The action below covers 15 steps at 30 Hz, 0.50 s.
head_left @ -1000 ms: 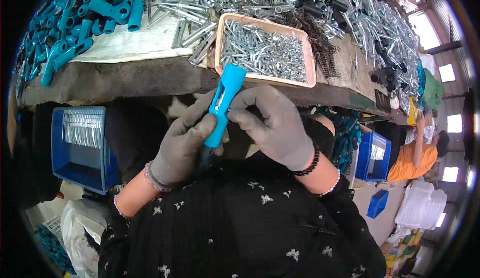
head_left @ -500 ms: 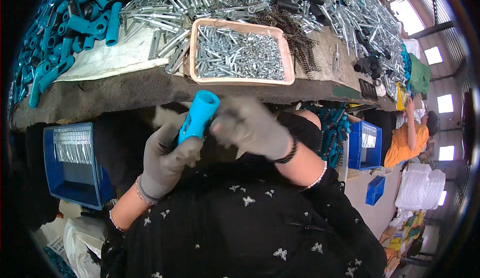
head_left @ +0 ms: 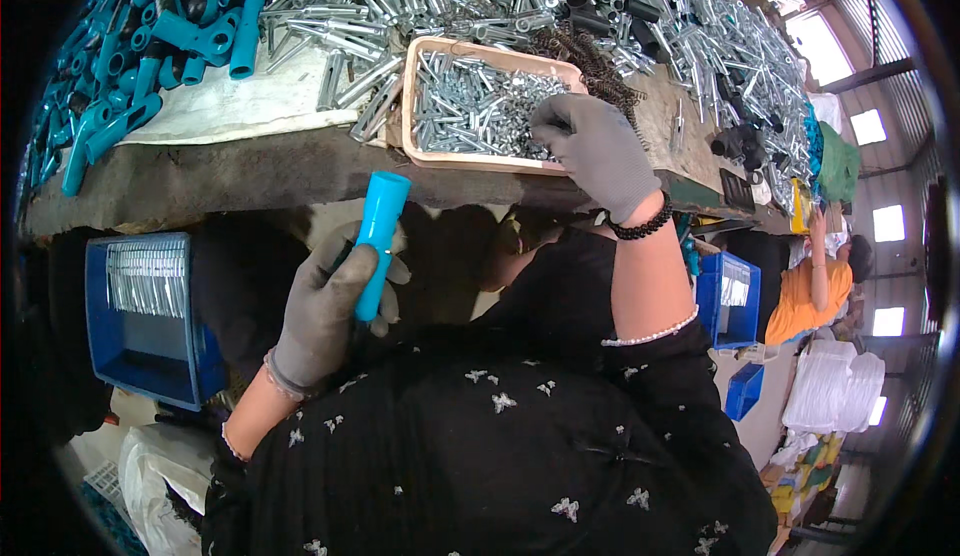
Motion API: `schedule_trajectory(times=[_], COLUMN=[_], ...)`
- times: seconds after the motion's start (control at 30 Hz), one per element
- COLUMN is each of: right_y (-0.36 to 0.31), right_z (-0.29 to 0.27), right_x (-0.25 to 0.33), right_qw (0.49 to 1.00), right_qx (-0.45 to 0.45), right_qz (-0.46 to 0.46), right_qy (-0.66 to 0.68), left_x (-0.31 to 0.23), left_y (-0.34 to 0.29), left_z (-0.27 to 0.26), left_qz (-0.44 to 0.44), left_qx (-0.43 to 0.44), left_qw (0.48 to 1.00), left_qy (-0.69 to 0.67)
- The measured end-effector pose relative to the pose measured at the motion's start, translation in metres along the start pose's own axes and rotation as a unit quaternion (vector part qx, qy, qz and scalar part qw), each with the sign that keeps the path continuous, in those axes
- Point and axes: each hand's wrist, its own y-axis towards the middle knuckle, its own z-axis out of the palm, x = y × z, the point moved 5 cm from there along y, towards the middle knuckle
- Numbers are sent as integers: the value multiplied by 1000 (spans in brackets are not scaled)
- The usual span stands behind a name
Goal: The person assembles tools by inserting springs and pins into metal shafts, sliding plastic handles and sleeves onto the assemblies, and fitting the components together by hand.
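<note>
The left hand [head_left: 325, 311], in a grey glove, is wrapped tight around the blue tube [head_left: 377, 241] and holds it nearly upright, just below and left of the tan tray [head_left: 408, 106]; if the grip goes loose, the tube could slip and fall into the lap. Farther away, the right hand [head_left: 595, 151] lies over the tray's right end with its fingers curled into the small silver pins [head_left: 470, 106]. It could push pins over the rim.
</note>
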Motion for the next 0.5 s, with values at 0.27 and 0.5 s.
schedule_trajectory(times=[0.27, 0.5], right_y=[10, 0], right_z=[6, -7], right_x=[11, -2], right_qw=[996, 988], right_qx=[54, -45], right_qz=[-42, 8], right_qy=[57, 148], left_x=[0, -2], left_y=[-4, -3], left_z=[-2, -5], left_qz=[-11, 19], left_qx=[3, -18], left_qw=[1000, 999], left_qy=[-9, -22])
